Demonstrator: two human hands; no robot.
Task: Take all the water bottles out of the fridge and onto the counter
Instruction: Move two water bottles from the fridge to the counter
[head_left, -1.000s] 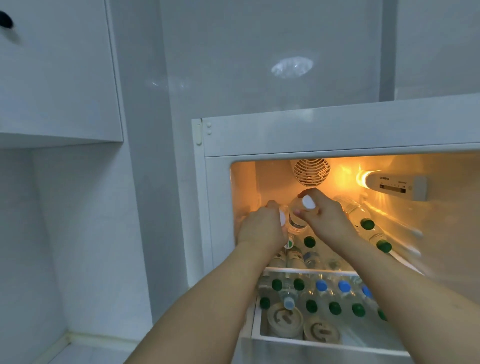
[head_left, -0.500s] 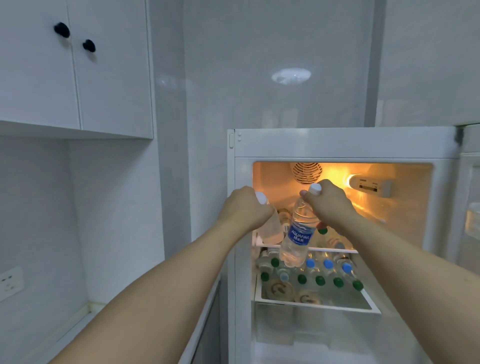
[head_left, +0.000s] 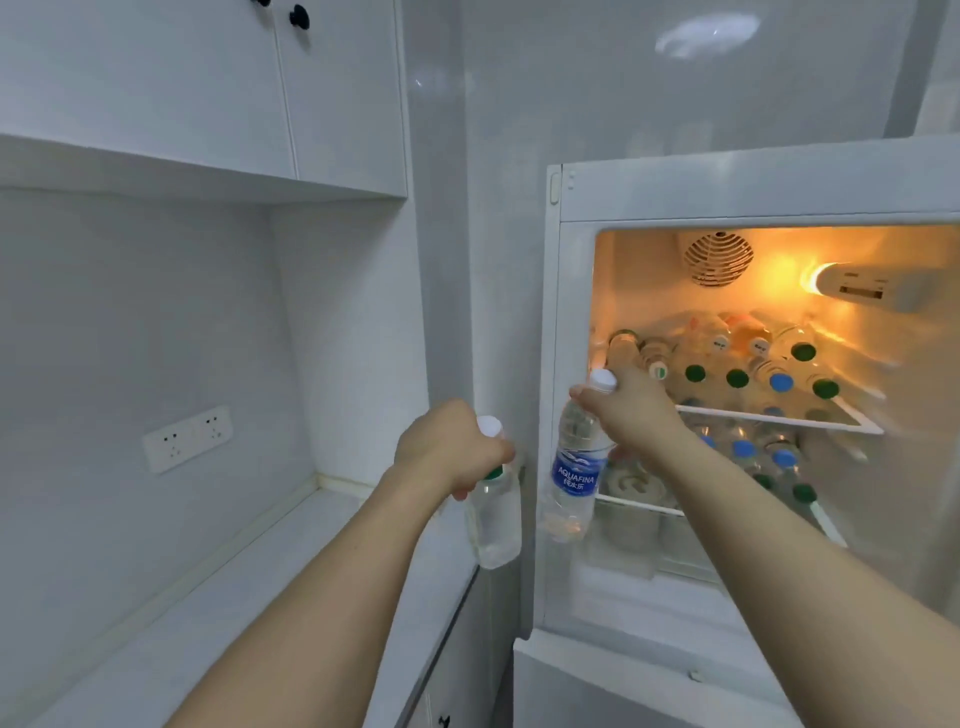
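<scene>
The open fridge is lit inside, and several water bottles with green, blue and white caps lie on its upper shelf, with more below. My left hand grips bottles by their necks; a clear bottle hangs from it, a white cap and a green cap showing, over the counter's right edge. My right hand holds a blue-labelled Aquafina bottle by its white cap, hanging in front of the fridge's left frame. The white counter lies at lower left.
White wall cupboards with black knobs hang above the counter. A wall socket sits on the tiled back wall. A tall grey panel separates the counter from the fridge. The fridge's lower compartment front is below.
Both hands have come out of the fridge, moving left and down with the bottles. The view has swung left toward the counter.
</scene>
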